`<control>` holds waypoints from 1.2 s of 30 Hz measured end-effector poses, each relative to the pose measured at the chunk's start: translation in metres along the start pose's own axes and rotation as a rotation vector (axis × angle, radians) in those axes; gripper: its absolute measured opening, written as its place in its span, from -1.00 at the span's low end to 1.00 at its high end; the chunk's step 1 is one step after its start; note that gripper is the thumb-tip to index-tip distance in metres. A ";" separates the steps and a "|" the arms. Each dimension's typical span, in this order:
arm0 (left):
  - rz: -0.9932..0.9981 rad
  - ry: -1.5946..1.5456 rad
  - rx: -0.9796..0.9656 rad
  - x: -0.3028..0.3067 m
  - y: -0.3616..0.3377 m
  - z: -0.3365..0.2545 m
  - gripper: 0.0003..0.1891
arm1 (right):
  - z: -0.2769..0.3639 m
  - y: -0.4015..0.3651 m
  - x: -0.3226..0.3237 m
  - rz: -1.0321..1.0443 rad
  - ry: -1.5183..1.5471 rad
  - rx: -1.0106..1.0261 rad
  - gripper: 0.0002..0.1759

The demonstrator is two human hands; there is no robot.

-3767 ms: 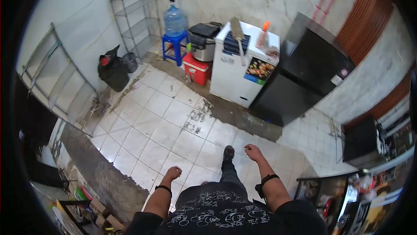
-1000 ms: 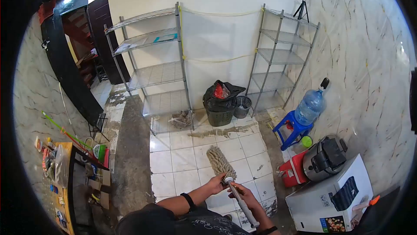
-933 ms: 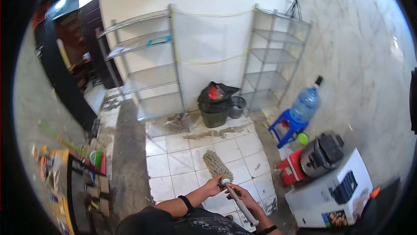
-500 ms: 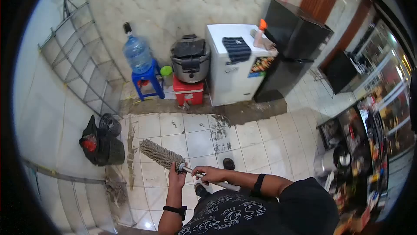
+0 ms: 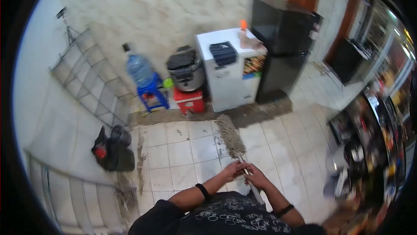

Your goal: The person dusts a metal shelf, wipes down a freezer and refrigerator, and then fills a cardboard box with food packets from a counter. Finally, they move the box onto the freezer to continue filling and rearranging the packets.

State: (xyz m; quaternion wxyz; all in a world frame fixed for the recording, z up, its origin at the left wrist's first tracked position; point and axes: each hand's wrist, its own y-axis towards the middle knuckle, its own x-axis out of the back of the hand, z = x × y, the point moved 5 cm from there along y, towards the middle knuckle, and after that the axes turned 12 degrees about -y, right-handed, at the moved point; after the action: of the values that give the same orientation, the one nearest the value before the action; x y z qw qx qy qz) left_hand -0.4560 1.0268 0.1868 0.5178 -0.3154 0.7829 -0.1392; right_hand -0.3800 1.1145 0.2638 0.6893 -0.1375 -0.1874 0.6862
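I hold a mop (image 5: 231, 137) with a shaggy grey-beige head and a pale handle, raised above the tiled floor with the head pointing away from me. My left hand (image 5: 233, 170) grips the handle just below the mop head. My right hand (image 5: 256, 177) is closed on the handle right behind it, nearer my body. Both wrists wear black bands.
Along the marble wall stand a white chest freezer (image 5: 226, 73), a black fridge (image 5: 282, 44), a rice cooker (image 5: 187, 69) on a red cooler (image 5: 189, 101), and a water bottle (image 5: 139, 69) on a blue stool (image 5: 153, 96). A black rubbish bag (image 5: 109, 152) and wire shelves (image 5: 93, 83) lie left. Cluttered counters are right.
I have turned back from the shelving corner toward the freezer wall. The mop head has swung from pointing left to pointing forward, and my hands have moved closer together on the handle.
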 end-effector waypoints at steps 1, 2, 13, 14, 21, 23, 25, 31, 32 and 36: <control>-0.058 -0.052 -0.042 -0.019 0.006 0.003 -0.78 | 0.007 -0.011 0.014 0.010 0.009 -0.008 -0.52; -0.112 -0.106 -0.064 -0.032 0.011 0.010 -0.76 | 0.007 -0.023 0.028 0.008 0.028 -0.032 -0.49; -0.329 -0.158 -0.556 -0.036 -0.012 -0.044 -0.66 | 0.042 0.032 0.061 0.322 -0.290 0.089 -0.42; -0.403 -0.135 -0.596 -0.027 -0.022 -0.054 -0.66 | 0.053 0.042 0.052 0.343 -0.310 0.097 -0.42; -0.654 -0.112 -1.029 0.048 -0.127 -0.153 -0.64 | 0.162 0.130 -0.079 0.248 -0.834 0.745 -0.51; -0.688 -0.095 -1.068 0.076 -0.165 -0.185 -0.60 | 0.198 0.147 -0.133 0.225 -0.908 0.835 -0.51; -0.654 0.024 -1.093 0.106 -0.206 -0.218 -0.58 | 0.232 0.169 -0.181 0.230 -0.956 0.920 -0.50; -0.619 0.200 -1.046 0.195 -0.333 -0.268 -0.63 | 0.308 0.248 -0.310 0.248 -0.938 1.255 -0.51; -0.682 0.114 -1.049 0.214 -0.348 -0.267 -0.66 | 0.321 0.261 -0.324 0.201 -1.112 1.166 -0.52; -0.777 -0.069 -1.059 0.265 -0.389 -0.261 -0.72 | 0.377 0.320 -0.368 0.138 -0.966 1.145 -0.57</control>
State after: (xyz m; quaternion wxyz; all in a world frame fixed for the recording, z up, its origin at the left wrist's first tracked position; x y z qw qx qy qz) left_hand -0.6249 0.5331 0.3180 0.2296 -0.7917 0.5576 0.0982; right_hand -0.8306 0.7286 0.4309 0.4495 0.5476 -0.0738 0.7019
